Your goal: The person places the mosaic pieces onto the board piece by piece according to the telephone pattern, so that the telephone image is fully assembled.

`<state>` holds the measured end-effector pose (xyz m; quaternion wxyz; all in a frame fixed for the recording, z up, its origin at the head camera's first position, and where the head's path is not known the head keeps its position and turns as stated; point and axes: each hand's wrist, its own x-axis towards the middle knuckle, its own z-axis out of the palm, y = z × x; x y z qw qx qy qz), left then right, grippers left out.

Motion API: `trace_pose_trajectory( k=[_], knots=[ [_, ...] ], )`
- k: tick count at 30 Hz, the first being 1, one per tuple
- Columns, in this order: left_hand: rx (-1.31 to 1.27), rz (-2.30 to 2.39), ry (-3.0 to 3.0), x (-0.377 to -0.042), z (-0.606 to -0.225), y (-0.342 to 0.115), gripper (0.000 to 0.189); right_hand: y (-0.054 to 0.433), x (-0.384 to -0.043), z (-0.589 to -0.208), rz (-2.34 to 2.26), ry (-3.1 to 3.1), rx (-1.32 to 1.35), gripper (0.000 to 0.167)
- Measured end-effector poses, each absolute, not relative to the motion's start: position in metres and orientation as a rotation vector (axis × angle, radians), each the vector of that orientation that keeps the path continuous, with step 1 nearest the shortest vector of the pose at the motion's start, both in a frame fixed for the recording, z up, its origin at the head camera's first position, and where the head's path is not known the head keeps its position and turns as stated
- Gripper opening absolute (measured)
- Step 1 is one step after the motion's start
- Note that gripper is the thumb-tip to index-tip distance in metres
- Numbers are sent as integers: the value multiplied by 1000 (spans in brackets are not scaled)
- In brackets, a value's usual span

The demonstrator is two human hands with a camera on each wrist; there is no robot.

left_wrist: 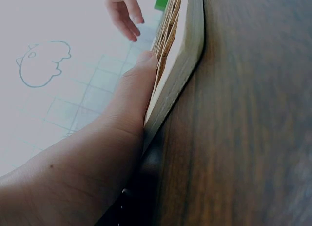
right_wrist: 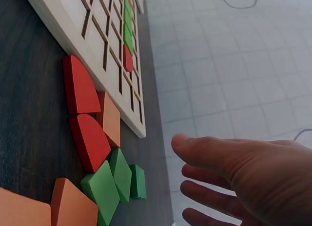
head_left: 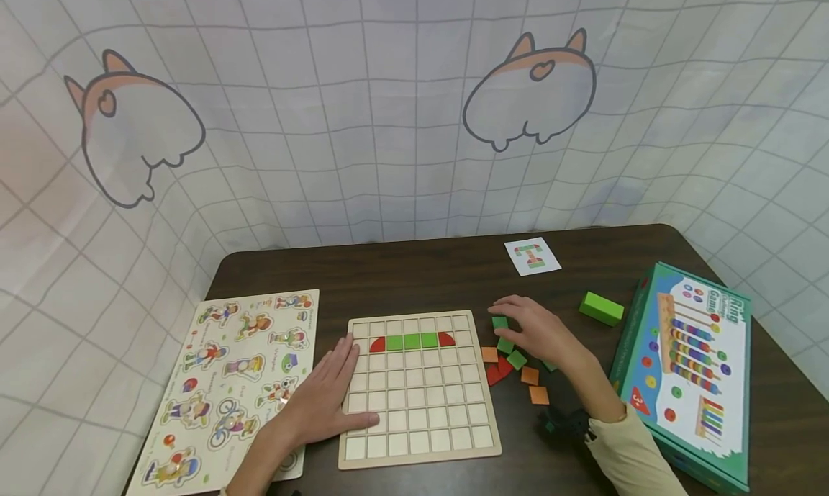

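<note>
While the left hand point(head_left: 320, 402) lies flat along the left edge of the wooden grid board point(head_left: 416, 395), the right hand point(head_left: 540, 330), in the head view, hangs past the board's right edge. Loose green square blocks point(head_left: 505, 345) lie just left of and seemingly beneath its fingertips — it is clearly the nearer hand, and being square, they offer no long axis. On the board's far part, inlaid green squares point(head_left: 411, 341) run left to right between red quarter-rounds point(head_left: 445, 338).

In the left wrist view, the thumb rests on the pale board above a dark, grained tabletop point(left_wrist: 243, 138).

In the right wrist view, thumb and fingers stand apart — nothing gripped. The loose pieces are thick and flat-faced, the orange squares point(right_wrist: 73, 206) straight-sided.
</note>
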<state>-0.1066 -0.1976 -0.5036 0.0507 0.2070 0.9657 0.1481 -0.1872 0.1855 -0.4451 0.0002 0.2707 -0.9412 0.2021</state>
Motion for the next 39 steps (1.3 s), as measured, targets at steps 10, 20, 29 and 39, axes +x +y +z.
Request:
trace_pose_trajectory(
  k=[10, 20, 29, 39],
  knots=[
    [626, 455, 2942, -106, -502, -196, 118, 197, -188, -440, 647, -2950, 816, 35],
    [624, 465, 2932, -107, -504, -196, 118, 208, -181, -454, 636, -3006, 991, 13],
    [610, 445, 2923, -107, -504, -195, 118, 205, -180, -459, 578, -3034, 1010, 4],
    [623, 440, 2948, -107, -503, -196, 118, 193, -174, -460, 424, -3022, 913, 11]
  ],
)
